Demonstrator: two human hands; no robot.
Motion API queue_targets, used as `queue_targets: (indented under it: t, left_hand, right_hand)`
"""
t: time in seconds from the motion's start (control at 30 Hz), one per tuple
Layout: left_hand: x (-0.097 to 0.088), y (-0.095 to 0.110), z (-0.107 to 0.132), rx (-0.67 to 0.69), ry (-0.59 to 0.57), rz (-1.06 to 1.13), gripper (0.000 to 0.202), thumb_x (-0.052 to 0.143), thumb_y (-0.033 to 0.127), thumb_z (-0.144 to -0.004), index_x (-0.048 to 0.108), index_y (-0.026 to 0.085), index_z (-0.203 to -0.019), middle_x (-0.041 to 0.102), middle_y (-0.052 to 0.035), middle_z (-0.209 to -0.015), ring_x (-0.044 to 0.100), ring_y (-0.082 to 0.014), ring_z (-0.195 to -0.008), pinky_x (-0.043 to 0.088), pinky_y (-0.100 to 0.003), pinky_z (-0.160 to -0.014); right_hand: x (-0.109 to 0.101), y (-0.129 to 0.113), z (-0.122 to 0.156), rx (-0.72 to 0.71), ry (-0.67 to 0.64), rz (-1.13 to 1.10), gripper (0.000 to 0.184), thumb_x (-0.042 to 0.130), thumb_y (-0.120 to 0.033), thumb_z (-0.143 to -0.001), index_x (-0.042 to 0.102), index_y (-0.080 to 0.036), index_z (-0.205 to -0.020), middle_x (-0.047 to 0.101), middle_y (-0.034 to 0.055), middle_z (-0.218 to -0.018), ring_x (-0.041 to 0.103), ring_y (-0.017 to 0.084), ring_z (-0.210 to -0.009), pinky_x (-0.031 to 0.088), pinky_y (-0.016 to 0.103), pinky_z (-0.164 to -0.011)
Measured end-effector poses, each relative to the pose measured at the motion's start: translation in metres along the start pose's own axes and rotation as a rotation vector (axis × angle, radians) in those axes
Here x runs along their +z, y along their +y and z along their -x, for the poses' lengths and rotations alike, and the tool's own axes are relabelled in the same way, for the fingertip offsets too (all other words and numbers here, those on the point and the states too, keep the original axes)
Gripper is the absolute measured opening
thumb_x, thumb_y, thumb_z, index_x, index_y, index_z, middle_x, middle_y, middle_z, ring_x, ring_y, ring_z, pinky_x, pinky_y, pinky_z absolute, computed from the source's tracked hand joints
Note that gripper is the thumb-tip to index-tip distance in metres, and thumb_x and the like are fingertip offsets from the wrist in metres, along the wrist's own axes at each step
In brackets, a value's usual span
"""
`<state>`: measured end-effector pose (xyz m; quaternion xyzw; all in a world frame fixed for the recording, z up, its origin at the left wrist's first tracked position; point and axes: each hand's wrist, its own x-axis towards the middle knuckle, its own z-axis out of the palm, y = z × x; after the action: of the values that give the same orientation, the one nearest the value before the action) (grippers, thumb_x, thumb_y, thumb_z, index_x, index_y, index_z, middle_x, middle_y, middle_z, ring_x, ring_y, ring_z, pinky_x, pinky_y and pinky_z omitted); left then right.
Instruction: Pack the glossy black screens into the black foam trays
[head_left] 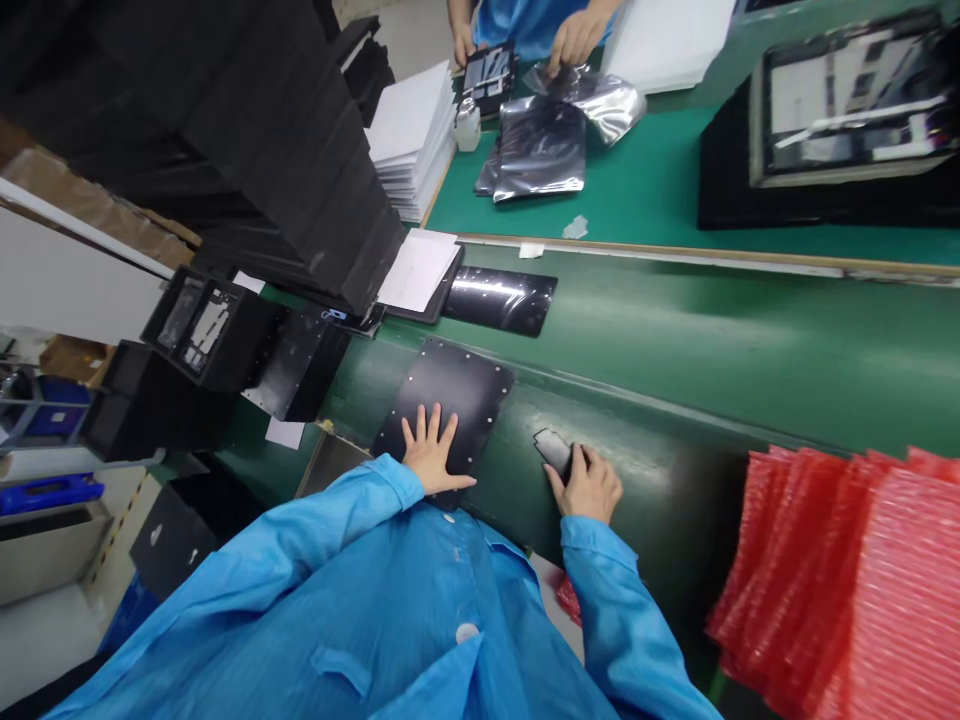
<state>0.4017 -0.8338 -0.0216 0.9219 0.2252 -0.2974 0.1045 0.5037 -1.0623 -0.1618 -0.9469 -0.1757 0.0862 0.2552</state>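
right grip (591,486) pinched a small slab (552,450) by its near end over the tabletop (652,430); left hand (431,460), spread flat and grasping nothing, lay on the tabletop's black sheet (461,385), presumably steadying it.

Passable bench (675,345) ahead, red pouches (847,580) rightward, seemingly tall black stack (255,140) leftward

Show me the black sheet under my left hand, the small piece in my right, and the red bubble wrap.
Black sheet (459,385), head view: bare part of its face.
Small piece (553,449), head view: its exposed grey surface.
Red bubble wrap (904,590), head view: face of the nearest sheet.
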Motion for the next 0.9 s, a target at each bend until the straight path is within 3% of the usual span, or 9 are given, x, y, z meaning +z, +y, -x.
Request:
queue_targets:
  t: [0.17,0.27,0.37,0.53,0.63,0.73,0.8,0.83,0.9]
  left_hand:
    - [0.007,-0.003,0.0,0.026,0.027,-0.002,0.117,0.066,0.071,-0.06,0.013,0.018,-0.15,-0.001,-0.0185,-0.156,-0.011,-0.0479,-0.138,-0.003,-0.072,-0.103]
    - [0.01,-0.002,0.0,0.049,0.058,-0.01,0.115,0.064,0.072,-0.061,0.014,0.018,-0.15,-0.001,-0.0181,-0.156,-0.011,-0.0474,-0.138,-0.003,-0.071,-0.104]
    - [0.009,-0.002,0.001,0.052,0.063,-0.013,0.115,0.064,0.071,-0.062,0.014,0.017,-0.15,-0.001,-0.0189,-0.156,-0.01,-0.0476,-0.138,-0.003,-0.07,-0.104]
    - [0.008,-0.002,0.001,0.061,0.043,0.015,0.122,0.069,0.07,-0.056,0.014,0.015,-0.15,-0.002,-0.0208,-0.155,-0.011,-0.0495,-0.137,-0.004,-0.071,-0.103]
    - [0.008,0.007,0.001,0.042,0.036,0.053,0.124,0.074,0.064,-0.053,0.015,0.013,-0.149,-0.003,-0.0217,-0.155,-0.012,-0.0492,-0.137,-0.005,-0.07,-0.104]
    - [0.002,0.021,0.006,-0.042,0.062,0.144,0.115,0.075,0.046,-0.057,0.014,0.013,-0.149,-0.004,-0.0213,-0.155,-0.013,-0.0464,-0.138,-0.005,-0.068,-0.106]
    - [-0.009,0.023,0.014,-0.084,0.067,0.25,0.11,0.072,0.032,-0.058,0.014,0.013,-0.149,-0.004,-0.0205,-0.155,-0.012,-0.0446,-0.139,-0.002,-0.067,-0.107]
    - [-0.017,0.018,0.019,-0.081,0.062,0.316,0.11,0.07,0.028,-0.056,0.013,0.013,-0.149,-0.004,-0.0197,-0.155,-0.01,-0.0437,-0.139,0.0,-0.066,-0.108]
    - [-0.035,-0.004,0.029,-0.023,0.064,0.47,0.108,0.066,0.021,-0.054,0.015,0.014,-0.149,0.002,-0.0178,-0.156,-0.002,-0.0403,-0.141,0.007,-0.06,-0.111]
  right_hand:
    - [-0.01,-0.03,0.011,-0.095,-0.082,-0.11,0.057,0.044,-0.049,-0.082,0.049,-0.009,-0.121,0.06,0.0186,-0.109,0.055,0.03,-0.099,0.043,0.041,-0.085]
    - [-0.022,-0.06,0.014,-0.233,-0.232,0.016,0.05,0.051,-0.043,-0.081,0.051,-0.013,-0.121,0.063,0.0135,-0.097,0.058,0.027,-0.087,0.043,0.036,-0.075]
    - [-0.034,-0.084,0.005,-0.248,-0.326,0.207,0.044,0.059,-0.036,-0.077,0.055,-0.016,-0.116,0.063,0.0116,-0.092,0.059,0.026,-0.083,0.039,0.033,-0.069]
    - [-0.047,-0.102,-0.011,-0.351,-0.379,0.291,0.038,0.061,-0.031,-0.076,0.059,-0.016,-0.111,0.065,0.0121,-0.094,0.061,0.025,-0.085,0.039,0.032,-0.07]
    - [-0.048,-0.113,-0.02,-0.341,-0.432,0.28,0.039,0.059,-0.028,-0.076,0.06,-0.015,-0.112,0.066,0.0129,-0.095,0.062,0.026,-0.085,0.04,0.032,-0.069]
    - [-0.046,-0.109,-0.038,-0.304,-0.61,0.15,0.041,0.059,-0.026,-0.072,0.061,-0.017,-0.111,0.068,0.0097,-0.095,0.063,0.026,-0.082,0.044,0.032,-0.068]
    - [-0.044,-0.092,-0.05,-0.265,-0.697,0.003,0.045,0.06,-0.026,-0.07,0.061,-0.019,-0.114,0.069,0.008,-0.098,0.064,0.026,-0.086,0.046,0.032,-0.072]
    - [-0.043,-0.079,-0.055,-0.237,-0.673,-0.044,0.049,0.06,-0.027,-0.07,0.059,-0.018,-0.118,0.069,0.0087,-0.101,0.063,0.027,-0.09,0.047,0.034,-0.076]
    - [-0.038,-0.056,-0.056,-0.187,-0.499,-0.065,0.055,0.059,-0.035,-0.073,0.055,-0.015,-0.125,0.065,0.0135,-0.112,0.059,0.032,-0.101,0.046,0.042,-0.084]
